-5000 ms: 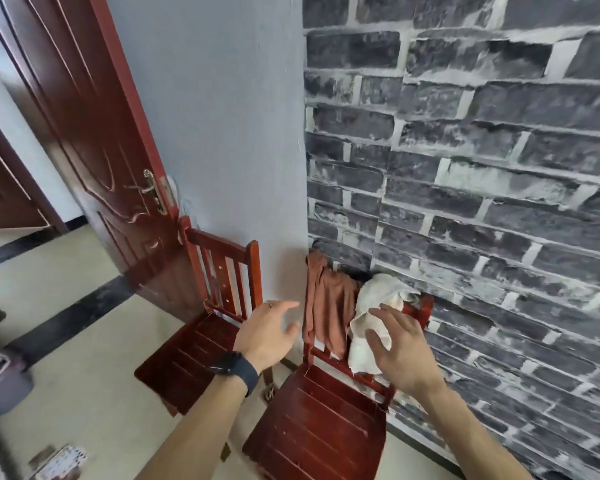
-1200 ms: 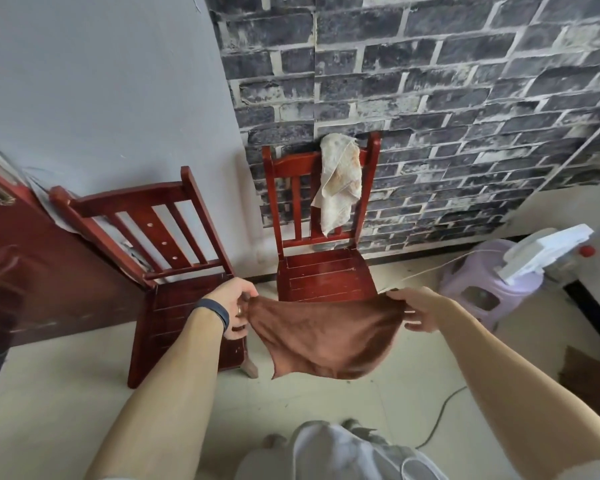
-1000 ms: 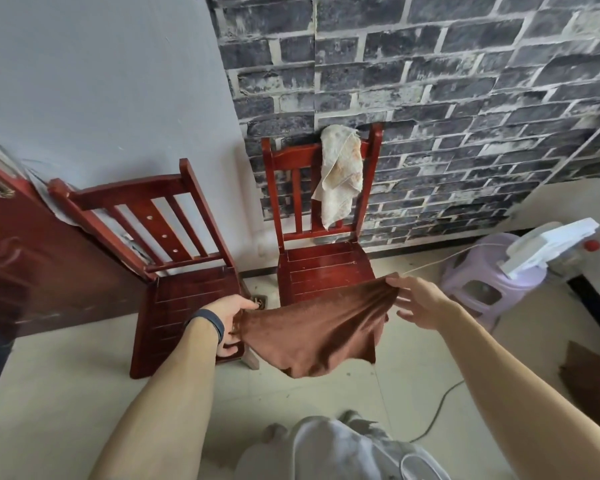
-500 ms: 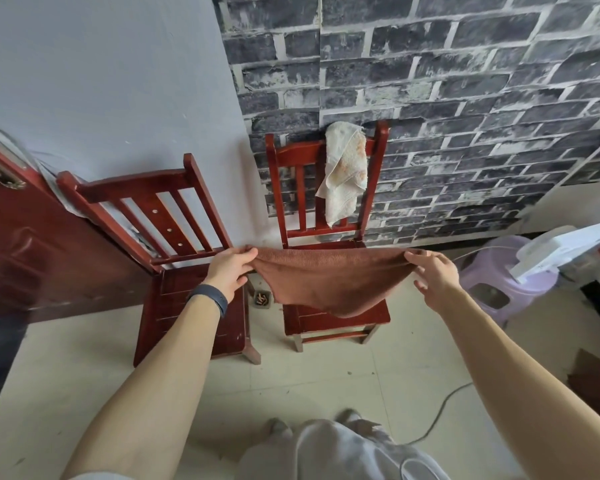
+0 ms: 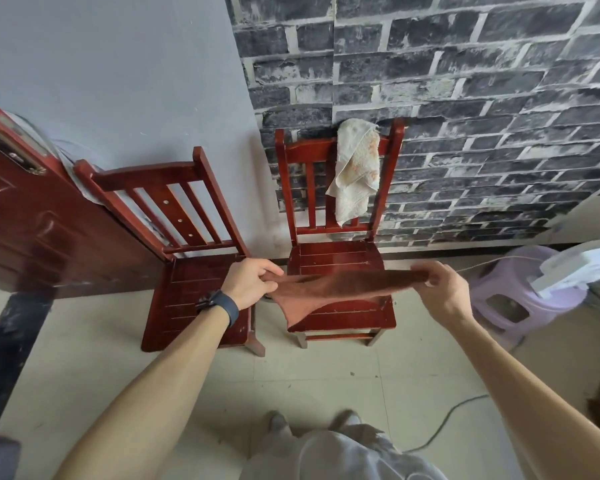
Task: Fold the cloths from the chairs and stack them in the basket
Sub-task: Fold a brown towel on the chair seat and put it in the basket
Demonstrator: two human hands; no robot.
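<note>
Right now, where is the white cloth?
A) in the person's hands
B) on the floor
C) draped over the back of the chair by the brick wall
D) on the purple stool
C: the white cloth hangs over the backrest of the chair by the brick wall, while the left hand and right hand hold the brown cloth instead.

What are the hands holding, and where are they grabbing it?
Both hold the brown cloth, stretched out between them. The left hand pinches its left end, and the right hand pinches its right end.
</note>
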